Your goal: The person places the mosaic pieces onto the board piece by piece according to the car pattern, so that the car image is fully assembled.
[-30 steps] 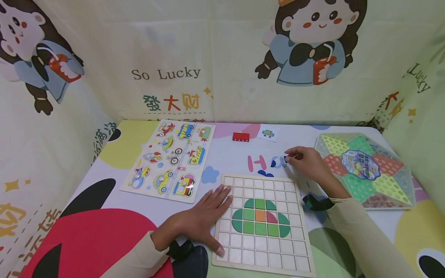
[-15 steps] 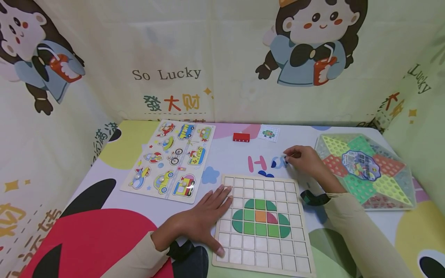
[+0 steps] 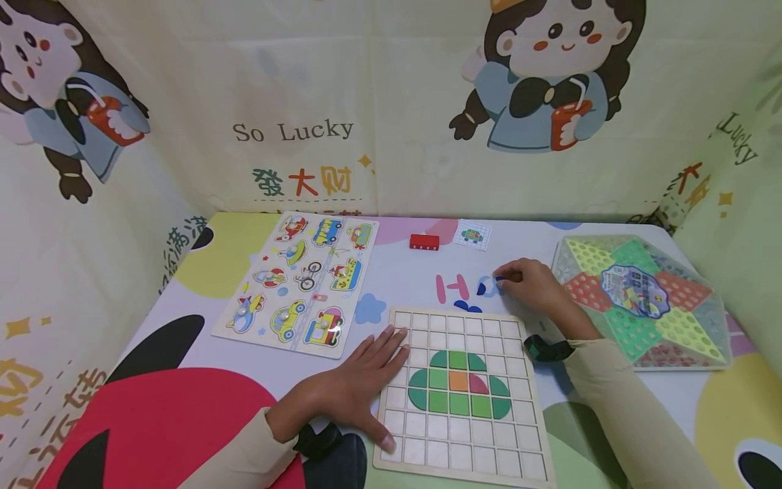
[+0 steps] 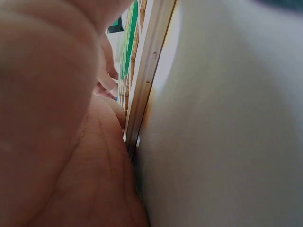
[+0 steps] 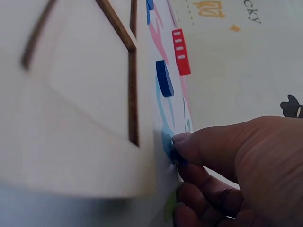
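My left hand (image 3: 354,390) lies with fingers spread on the left edge of the wooden grid board (image 3: 427,454). A pattern of green, orange and pink tiles (image 3: 458,404) sits in the middle of that board. Beyond its top right corner, my right hand (image 3: 537,288) pinches a small dark blue tile (image 5: 178,156) between thumb and index finger, low at the tabletop. Another dark blue tile (image 3: 481,289) lies just left of those fingertips. Nearer the board's top edge rest more dark blue tiles (image 3: 467,307). In the left wrist view, palm and thumb cover much of the board.
A vehicle puzzle board (image 3: 299,282) lies at the left. A red block (image 3: 424,242) and a small pattern card (image 3: 472,235) are at the back. On the right stands a clear lidded box (image 3: 641,302) with coloured panels. A printed curtain (image 3: 415,170) encloses the table.
My right hand and forearm have shifted slightly left, with the fingertips closer to the loose blue tile. The left hand and the board stay where they were.
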{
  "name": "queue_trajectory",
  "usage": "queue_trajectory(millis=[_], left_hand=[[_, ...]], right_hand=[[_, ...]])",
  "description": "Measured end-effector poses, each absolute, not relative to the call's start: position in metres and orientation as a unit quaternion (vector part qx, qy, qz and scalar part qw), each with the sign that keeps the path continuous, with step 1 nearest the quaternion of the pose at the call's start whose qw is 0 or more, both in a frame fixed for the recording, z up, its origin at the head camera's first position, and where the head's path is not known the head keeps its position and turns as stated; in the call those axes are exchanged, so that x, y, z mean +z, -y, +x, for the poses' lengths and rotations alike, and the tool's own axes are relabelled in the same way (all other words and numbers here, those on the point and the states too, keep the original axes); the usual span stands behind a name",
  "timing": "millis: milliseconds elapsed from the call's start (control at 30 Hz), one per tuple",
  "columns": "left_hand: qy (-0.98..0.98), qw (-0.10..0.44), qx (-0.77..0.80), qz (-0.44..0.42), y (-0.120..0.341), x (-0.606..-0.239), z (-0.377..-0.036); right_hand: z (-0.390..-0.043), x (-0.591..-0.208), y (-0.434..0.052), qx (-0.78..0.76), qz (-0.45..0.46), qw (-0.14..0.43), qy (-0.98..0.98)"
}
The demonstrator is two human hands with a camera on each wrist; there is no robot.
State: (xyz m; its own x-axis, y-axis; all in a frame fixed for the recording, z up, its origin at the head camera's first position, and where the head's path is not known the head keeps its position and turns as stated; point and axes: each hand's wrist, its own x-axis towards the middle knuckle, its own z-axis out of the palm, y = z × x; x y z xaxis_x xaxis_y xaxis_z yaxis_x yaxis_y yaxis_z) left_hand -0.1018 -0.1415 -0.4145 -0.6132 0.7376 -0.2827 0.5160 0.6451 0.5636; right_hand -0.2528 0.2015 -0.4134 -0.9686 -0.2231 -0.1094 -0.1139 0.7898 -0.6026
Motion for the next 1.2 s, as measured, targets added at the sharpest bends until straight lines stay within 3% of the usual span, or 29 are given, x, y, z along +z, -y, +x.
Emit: queue_trajectory(millis=[533, 800, 1200], left_hand=[[-0.872, 0.255, 0.217, 0.357, 0.142, -0.415, -0.101], [-0.873, 0.256, 0.219, 0.354, 0.143, -0.414, -0.102], [-0.874, 0.253, 0.215, 0.354, 0.143, -0.414, -0.101]], right_hand=[[-0.242, -0.404, -0.201, -0.309, -0.090, 0.070, -0.944], [-0.232, -0.399, -0.200, -0.327, -0.164, 0.066, -0.928], [-0.209, -0.394, -0.193, -0.334, -0.198, 0.077, -0.919]])
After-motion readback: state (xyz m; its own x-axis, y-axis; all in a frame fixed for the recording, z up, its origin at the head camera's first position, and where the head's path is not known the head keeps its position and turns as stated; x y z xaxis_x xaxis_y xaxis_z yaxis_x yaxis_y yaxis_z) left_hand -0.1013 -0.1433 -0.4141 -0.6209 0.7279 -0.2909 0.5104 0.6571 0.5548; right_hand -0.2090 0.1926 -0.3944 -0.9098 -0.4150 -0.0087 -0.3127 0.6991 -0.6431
